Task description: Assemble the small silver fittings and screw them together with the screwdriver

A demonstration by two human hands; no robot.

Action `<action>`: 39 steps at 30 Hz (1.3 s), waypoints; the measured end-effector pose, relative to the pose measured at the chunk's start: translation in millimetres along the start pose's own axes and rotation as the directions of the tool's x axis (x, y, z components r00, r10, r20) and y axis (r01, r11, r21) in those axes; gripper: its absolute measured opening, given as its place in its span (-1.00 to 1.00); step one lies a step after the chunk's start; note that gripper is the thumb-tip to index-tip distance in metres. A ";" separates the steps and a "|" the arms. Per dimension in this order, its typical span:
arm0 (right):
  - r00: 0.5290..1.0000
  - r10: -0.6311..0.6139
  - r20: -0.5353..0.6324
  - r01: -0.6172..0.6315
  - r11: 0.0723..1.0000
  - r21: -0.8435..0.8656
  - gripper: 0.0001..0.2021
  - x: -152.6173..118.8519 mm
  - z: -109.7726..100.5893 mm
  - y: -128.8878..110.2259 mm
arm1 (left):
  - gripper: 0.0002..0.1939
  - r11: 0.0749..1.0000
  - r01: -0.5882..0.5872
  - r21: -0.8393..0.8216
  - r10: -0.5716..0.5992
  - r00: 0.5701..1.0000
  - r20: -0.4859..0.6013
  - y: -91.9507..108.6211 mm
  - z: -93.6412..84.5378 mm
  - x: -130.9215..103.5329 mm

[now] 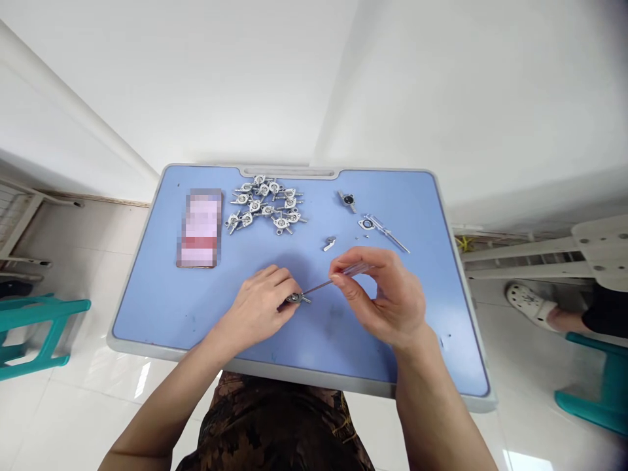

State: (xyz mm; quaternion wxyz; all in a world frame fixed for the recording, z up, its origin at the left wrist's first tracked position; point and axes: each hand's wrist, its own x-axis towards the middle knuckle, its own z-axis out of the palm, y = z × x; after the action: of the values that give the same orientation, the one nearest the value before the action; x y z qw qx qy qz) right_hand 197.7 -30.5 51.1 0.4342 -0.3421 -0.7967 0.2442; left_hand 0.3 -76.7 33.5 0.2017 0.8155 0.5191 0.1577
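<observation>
My left hand (269, 297) is closed round a small metal fuel valve (294, 298), keeping it low over the table, and part of the valve is hidden by the fingers. In my right hand (385, 288) is a screwdriver (320, 286) with a clear handle, its thin shaft slanting down to the left with the tip at the valve. Beyond my right hand lie a small metal lever (329, 243), an oval cover plate (366, 224), tiny screws (367, 236), a second clear-handled screwdriver (390, 235) and another valve body (348, 199) with a dark centre.
Several metal valves (265, 208) lie in a pile at the back left of the blue table (196, 307). A phone (200, 229) with a blurred screen lies left of them. Green stools (44, 327) stand on both sides, and a person's foot in a white clog (530, 305) is at right.
</observation>
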 end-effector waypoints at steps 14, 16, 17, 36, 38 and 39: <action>0.992 0.128 0.006 -0.128 0.991 0.046 -0.84 -2.4 1.1 0.8 | -0.96 1.000 0.016 -0.016 -0.016 1.000 0.020 0.2 -0.6 1.6; 0.992 0.128 0.015 -0.129 0.989 0.075 -0.83 -2.7 0.8 1.1 | -0.96 1.000 0.020 -0.018 -0.019 0.999 0.026 0.8 -1.0 1.7; 0.992 0.126 0.020 -0.128 0.988 0.091 -0.83 -2.5 0.6 1.2 | -0.96 1.000 0.022 -0.020 -0.022 0.999 0.027 1.1 -1.3 1.7; 0.982 0.168 0.081 -0.178 0.974 0.139 -0.86 -2.3 -2.5 1.9 | -0.91 0.995 0.049 -0.082 -0.051 0.999 -0.018 2.2 0.9 2.0; 0.983 0.163 0.079 -0.173 0.976 0.136 -0.86 -2.3 -2.4 1.4 | -0.91 0.995 0.048 -0.092 -0.050 0.998 -0.023 1.9 2.3 1.9; 0.984 0.159 0.076 -0.168 0.976 0.136 -0.85 -2.4 -2.3 1.4 | -0.91 0.994 0.047 -0.096 -0.049 0.998 -0.024 1.7 2.8 2.0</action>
State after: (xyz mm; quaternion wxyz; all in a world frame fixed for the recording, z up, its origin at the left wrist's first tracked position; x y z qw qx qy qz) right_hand 201.1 -31.1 50.1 0.4098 -0.3667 -0.7603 0.3459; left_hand 3.8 -76.1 32.0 0.2372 0.7900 0.5331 0.1883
